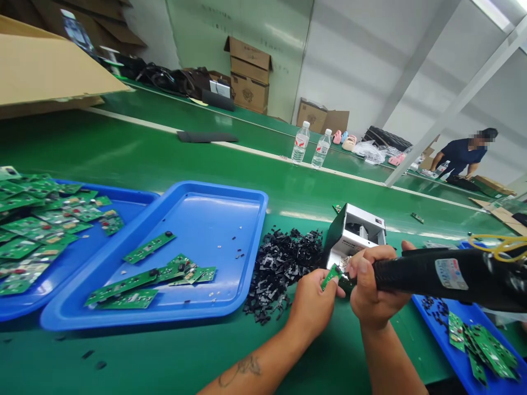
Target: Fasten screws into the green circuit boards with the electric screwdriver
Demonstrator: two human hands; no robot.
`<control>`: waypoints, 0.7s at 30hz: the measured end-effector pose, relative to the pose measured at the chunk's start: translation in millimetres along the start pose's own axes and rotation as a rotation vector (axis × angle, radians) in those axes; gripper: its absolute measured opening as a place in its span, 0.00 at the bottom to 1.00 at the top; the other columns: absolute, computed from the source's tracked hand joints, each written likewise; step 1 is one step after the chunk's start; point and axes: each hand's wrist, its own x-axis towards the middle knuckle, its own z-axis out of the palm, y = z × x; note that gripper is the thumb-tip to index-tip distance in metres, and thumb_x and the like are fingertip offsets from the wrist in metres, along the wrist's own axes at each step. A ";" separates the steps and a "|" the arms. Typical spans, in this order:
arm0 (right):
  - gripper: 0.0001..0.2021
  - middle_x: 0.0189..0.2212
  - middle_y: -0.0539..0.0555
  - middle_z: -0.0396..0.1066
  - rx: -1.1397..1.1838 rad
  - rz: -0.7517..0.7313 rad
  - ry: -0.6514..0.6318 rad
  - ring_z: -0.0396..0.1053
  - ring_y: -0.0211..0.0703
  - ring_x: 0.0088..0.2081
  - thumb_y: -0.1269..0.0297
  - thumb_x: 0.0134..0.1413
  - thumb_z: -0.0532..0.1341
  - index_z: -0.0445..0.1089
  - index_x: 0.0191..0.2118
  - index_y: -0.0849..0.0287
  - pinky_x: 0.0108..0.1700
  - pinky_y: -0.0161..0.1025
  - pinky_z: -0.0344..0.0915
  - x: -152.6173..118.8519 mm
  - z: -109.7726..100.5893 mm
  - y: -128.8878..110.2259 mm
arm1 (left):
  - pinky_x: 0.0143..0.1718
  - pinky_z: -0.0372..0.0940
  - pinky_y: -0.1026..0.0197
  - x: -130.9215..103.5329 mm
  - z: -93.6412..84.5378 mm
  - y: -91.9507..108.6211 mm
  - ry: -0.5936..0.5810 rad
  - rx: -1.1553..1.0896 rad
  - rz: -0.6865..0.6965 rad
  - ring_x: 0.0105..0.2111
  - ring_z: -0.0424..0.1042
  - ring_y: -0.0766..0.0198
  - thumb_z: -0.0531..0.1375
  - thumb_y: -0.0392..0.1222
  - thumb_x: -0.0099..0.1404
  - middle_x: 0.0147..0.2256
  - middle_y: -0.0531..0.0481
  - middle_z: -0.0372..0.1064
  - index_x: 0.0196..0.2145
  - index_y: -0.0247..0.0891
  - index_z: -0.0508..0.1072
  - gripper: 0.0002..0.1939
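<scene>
While your left hand point(313, 302) pinches a small green circuit board point(331, 277) between thumb and fingers, your right hand point(373, 285) is wrapped around a long black tool point(436, 274). The tool's tip end meets the board, right in front of a small white and black machine point(357, 233); whether they touch, you can't tell. Just left of the machine lies a heap of small black parts point(284, 269) on the green table point(173, 362). Beside that heap sits a blue tray point(214, 216) holding several boards and a few loose bits. Farther left, another blue tray point(134, 198) carries a big pile of boards point(37, 230), and under your right side a third blue tray point(448, 359) has more boards and black parts.
</scene>
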 end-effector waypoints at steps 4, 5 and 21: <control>0.24 0.28 0.42 0.63 -0.012 -0.015 -0.019 0.64 0.34 0.21 0.63 0.62 0.63 0.56 0.60 0.50 0.32 0.42 0.70 0.2 0.3 3.2 | 0.29 0.56 0.63 1.0 0.1 -0.7 0.003 -0.004 0.003 0.23 0.62 0.65 0.56 0.45 0.67 0.28 0.49 0.75 0.29 0.36 0.77 0.14; 0.23 0.28 0.42 0.63 -0.010 -0.018 -0.023 0.64 0.34 0.21 0.63 0.62 0.63 0.57 0.60 0.51 0.32 0.41 0.70 1.8 -0.4 2.6 | 0.28 0.56 0.63 1.2 -0.1 -0.5 0.002 0.001 0.001 0.22 0.61 0.66 0.56 0.45 0.67 0.27 0.50 0.75 0.29 0.36 0.77 0.14; 0.27 0.27 0.40 0.66 0.013 0.108 -0.007 0.65 0.31 0.19 0.69 0.59 0.65 0.57 0.61 0.48 0.24 0.35 0.68 16.2 -18.9 5.6 | 0.20 0.47 0.63 1.6 -6.9 1.7 -0.026 0.049 -0.044 0.18 0.53 0.68 0.56 0.47 0.67 0.19 0.56 0.62 0.29 0.36 0.77 0.15</control>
